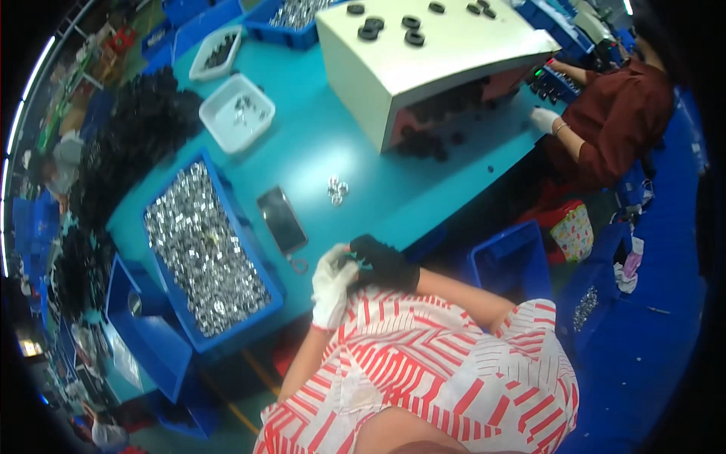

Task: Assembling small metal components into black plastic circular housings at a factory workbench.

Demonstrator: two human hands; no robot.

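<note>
My left hand, in a white glove, meets my right hand, in a black glove, at the table's near edge, close to my body. The fingers of both are bent together, and whatever small thing is between them is hidden. Just beyond them a small cluster of shiny metal parts lies on the teal table. A dark phone rests left of the cluster, with a small ring by its lower end. Further left stands a blue bin of shiny metal parts, heaped with them.
A white tray holds a few small parts; another white tray holds black ones. A large cream box with black rings on top stands at the back. A person in a brown shirt works at right. Blue bins surround the table.
</note>
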